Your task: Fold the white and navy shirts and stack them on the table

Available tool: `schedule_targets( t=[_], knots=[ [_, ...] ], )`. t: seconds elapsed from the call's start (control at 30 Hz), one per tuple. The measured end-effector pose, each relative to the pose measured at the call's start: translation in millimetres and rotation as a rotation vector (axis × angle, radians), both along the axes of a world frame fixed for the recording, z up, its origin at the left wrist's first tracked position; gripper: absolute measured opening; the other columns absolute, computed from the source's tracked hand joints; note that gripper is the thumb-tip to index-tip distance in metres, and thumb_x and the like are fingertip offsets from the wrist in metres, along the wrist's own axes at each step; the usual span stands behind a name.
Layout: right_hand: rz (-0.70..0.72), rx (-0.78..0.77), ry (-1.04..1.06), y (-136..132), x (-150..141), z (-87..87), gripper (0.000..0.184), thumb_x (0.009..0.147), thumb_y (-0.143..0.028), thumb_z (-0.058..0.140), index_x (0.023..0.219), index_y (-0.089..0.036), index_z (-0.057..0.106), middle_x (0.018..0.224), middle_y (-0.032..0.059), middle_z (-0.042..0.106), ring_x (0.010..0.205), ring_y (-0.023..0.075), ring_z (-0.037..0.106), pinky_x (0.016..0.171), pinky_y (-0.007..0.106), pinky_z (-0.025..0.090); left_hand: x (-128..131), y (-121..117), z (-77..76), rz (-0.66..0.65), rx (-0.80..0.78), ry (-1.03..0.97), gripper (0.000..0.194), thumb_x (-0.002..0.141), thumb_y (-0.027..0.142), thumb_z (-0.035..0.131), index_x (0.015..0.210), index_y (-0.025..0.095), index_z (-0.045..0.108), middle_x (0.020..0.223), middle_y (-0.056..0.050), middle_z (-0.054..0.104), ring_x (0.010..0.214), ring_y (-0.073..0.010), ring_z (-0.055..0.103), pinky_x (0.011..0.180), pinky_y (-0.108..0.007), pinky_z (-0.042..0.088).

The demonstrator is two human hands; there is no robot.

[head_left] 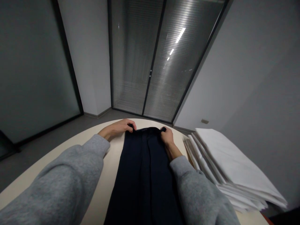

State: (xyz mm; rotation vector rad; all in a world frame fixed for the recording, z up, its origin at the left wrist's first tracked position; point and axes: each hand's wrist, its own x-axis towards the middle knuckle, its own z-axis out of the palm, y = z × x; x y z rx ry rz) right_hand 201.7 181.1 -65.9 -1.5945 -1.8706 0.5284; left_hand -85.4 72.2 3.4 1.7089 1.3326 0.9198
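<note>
A pair of dark navy trousers (142,175) lies lengthwise on the pale table, its waistband at the far end and its lower part running out of view at the bottom. My left hand (123,126) pinches the left corner of the waistband between thumb and fingers. At the right corner, my right hand (167,136) is closed on the waistband in the same way. Between the two hands the band sags slightly and looks a little raised. A lengthwise seam or fold shows along the middle of the cloth.
A stack of folded white cloths (227,156) sits at the right of the round-edged table (110,168). Beyond the far edge are grey floor, glass doors with blinds (138,62) and white walls. A small socket plate (204,121) is low on the right wall.
</note>
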Motion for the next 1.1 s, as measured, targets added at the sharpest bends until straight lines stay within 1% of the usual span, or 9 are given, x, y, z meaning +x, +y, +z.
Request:
schedule_targets(
  t=[0.1,0.2,0.3,0.43,0.67,0.8,0.93,1.03,1.1],
  knots=[
    [0.012,0.079,-0.010,-13.7,3.3,8.7,0.019,0.096,-0.036,0.067,0.098,-0.018,0.068,0.104,0.0041,0.068,0.102,0.0223,0.062,0.095,0.043,0.049,2.9,-7.8,11.0,-0.175,-0.078,0.233,0.028,0.058,0.018,0.064,0.080,0.025,0.080,0.088,0.002,0.076,0.090,-0.0213,0.066,0.080,-0.028,0.048],
    [0.042,0.190,0.013,-27.1,5.4,16.7,0.007,0.090,-0.018,0.062,0.093,-0.018,0.068,0.106,0.0049,0.068,0.109,0.0235,0.059,0.100,0.043,0.043,8.4,-12.6,16.0,-0.215,-0.135,0.388,0.038,0.054,0.016,0.063,0.085,0.026,0.082,0.087,0.002,0.077,0.084,-0.0215,0.066,0.071,-0.027,0.047],
    [0.088,0.280,0.038,-37.7,6.8,21.9,0.025,0.076,-0.006,0.050,0.084,-0.020,0.068,0.104,0.0061,0.071,0.111,0.0239,0.058,0.100,0.039,0.041,13.4,-16.1,21.8,-0.214,-0.145,0.424,0.042,0.051,0.016,0.062,0.086,0.026,0.083,0.080,0.002,0.076,0.076,-0.0205,0.065,0.064,-0.026,0.044],
    [0.160,0.325,0.036,-51.2,9.7,23.7,0.026,0.066,-0.007,0.045,0.073,-0.023,0.065,0.101,0.0065,0.074,0.108,0.0248,0.059,0.097,0.037,0.042,19.0,-19.7,31.1,-0.253,-0.169,0.465,0.048,0.050,0.016,0.060,0.089,0.028,0.085,0.073,0.003,0.075,0.071,-0.0195,0.063,0.058,-0.025,0.040],
    [0.278,0.310,-0.078,-84.4,19.6,21.1,0.023,0.066,-0.005,0.048,0.066,-0.025,0.059,0.100,0.0040,0.078,0.103,0.0245,0.060,0.093,0.035,0.041,42.3,-28.6,18.8,-0.293,-0.272,0.560,0.042,0.044,0.015,0.069,0.079,0.032,0.085,0.074,0.003,0.077,0.069,-0.0207,0.064,0.058,-0.025,0.041],
    [0.307,0.312,-0.190,-103.1,26.3,25.8,0.023,0.068,-0.003,0.051,0.070,-0.023,0.062,0.102,0.0024,0.078,0.108,0.0242,0.059,0.099,0.038,0.033,46.0,-40.3,9.8,-0.269,-0.299,0.588,0.037,0.046,0.017,0.070,0.077,0.031,0.084,0.067,0.002,0.074,0.064,-0.0201,0.059,0.058,-0.027,0.040],
    [0.244,0.364,-0.278,-117.7,33.2,36.0,0.031,0.068,-0.001,0.052,0.085,-0.023,0.066,0.101,0.0030,0.074,0.111,0.0233,0.056,0.106,0.041,0.023,36.6,-53.8,17.0,-0.268,-0.293,0.574,0.034,0.049,0.020,0.065,0.076,0.029,0.083,0.066,0.002,0.073,0.066,-0.0210,0.060,0.059,-0.028,0.040],
    [0.166,0.383,-0.330,-129.3,39.0,36.3,0.032,0.070,-0.001,0.052,0.092,-0.021,0.066,0.102,0.0061,0.072,0.111,0.0249,0.054,0.104,0.042,0.023,32.8,-64.3,23.9,-0.301,-0.290,0.563,0.033,0.053,0.021,0.065,0.079,0.030,0.083,0.068,0.002,0.074,0.069,-0.0210,0.062,0.058,-0.026,0.039],
    [0.193,0.368,-0.386,-138.4,43.2,31.1,0.030,0.070,-0.003,0.057,0.092,-0.021,0.066,0.104,0.0060,0.071,0.112,0.0255,0.053,0.102,0.041,0.025,34.7,-70.9,24.3,-0.322,-0.292,0.564,0.027,0.055,0.023,0.068,0.077,0.029,0.083,0.069,0.002,0.075,0.071,-0.0212,0.064,0.059,-0.026,0.041]
  ],
)
